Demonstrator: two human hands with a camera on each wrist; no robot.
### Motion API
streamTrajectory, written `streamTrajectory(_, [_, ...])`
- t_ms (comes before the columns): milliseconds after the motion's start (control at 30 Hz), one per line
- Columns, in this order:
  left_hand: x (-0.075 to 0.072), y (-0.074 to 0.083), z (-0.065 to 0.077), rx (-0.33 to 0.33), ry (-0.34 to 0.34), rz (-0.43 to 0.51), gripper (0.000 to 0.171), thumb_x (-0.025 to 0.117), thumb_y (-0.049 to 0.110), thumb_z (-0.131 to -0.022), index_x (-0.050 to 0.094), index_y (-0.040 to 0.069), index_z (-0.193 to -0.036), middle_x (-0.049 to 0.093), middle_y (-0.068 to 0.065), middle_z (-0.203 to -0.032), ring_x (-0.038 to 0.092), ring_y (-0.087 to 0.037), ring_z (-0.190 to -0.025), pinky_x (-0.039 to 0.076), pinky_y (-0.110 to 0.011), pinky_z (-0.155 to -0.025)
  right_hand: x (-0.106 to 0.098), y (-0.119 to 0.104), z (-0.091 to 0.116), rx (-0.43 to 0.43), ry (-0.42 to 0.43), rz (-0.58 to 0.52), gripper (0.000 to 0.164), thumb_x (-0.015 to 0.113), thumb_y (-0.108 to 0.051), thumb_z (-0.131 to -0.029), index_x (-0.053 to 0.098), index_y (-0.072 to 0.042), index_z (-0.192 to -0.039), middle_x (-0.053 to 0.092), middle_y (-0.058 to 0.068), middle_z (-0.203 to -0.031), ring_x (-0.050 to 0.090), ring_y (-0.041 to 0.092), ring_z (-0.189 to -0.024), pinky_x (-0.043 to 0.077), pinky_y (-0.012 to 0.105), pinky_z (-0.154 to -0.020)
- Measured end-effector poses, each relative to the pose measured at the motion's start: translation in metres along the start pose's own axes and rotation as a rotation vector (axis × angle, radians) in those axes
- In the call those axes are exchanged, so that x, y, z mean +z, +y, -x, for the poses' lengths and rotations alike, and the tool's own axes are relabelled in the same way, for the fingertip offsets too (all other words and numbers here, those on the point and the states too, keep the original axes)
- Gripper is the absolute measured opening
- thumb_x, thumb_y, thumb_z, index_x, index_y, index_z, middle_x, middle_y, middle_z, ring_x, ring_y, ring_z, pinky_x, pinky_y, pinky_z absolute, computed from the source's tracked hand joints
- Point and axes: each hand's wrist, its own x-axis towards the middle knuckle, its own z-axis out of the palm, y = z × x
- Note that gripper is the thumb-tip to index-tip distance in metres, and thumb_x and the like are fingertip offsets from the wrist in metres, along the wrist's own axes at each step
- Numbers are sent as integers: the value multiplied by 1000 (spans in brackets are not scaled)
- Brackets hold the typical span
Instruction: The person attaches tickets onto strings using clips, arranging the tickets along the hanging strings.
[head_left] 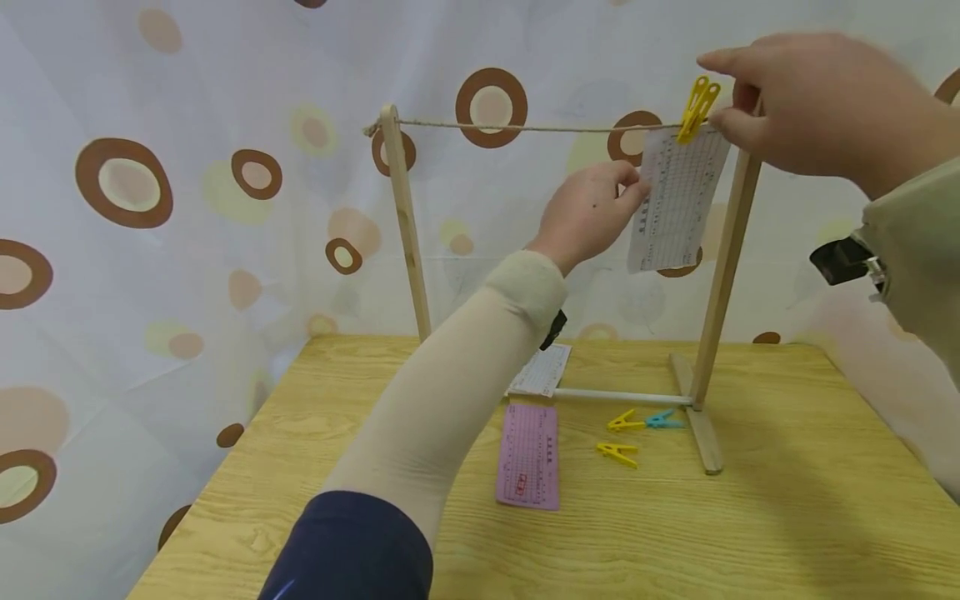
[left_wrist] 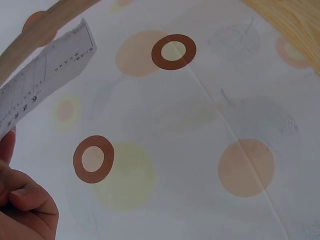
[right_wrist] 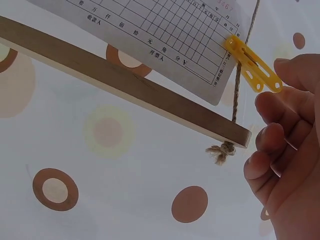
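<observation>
At upper right, a yellow clothespin holds one receipt on twine; our right grip is apart, left grip we can't tell; pink receipt, white sheet lie unhung below.

The yellow peg in front of me is smooth plastic with a slight shine. It grips a cord of rough, twisted fibre, frayed into loose strands at its knot. The hanging slip is thin, matt paper; the pink slip below looks like matt paper too. I see bare, smooth wood in the post, streaky wood grain across the tabletop, and soft, dull cloth in the cream sleeve.
</observation>
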Motion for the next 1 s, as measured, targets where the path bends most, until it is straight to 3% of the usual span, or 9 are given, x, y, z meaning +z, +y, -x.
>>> streamTrajectory(200, [-2,-8,8,35,-21,-2,27,48,41,-107,66,24,-118,63,9,-104,55,-10,-88,44,-24,-76,9,0,8,12,25,-50,63,54,-18,-100,32,-2,-157,56,25,-102,50,37,-80,46,53,-69])
streamTrajectory(533, [-8,-23,29,71,-36,1,28,51,41,-106,63,21,-122,60,3,-97,52,-13,-86,43,-26,-73,19,-4,26,4,101,-119,65,55,-16,-98,32,-6,-158,57,19,-96,46,28,-64,38,39,-53])
streamTrajectory(1000, [-2,-47,78,122,-69,-39,33,51,41,-106,59,19,-129,59,1,-84,53,-13,-73,43,-27,-64,42,-16,55,-28,135,-183,63,63,-14,-95,41,-6,-154,54,10,-95,41,22,-62,35,33,-52])
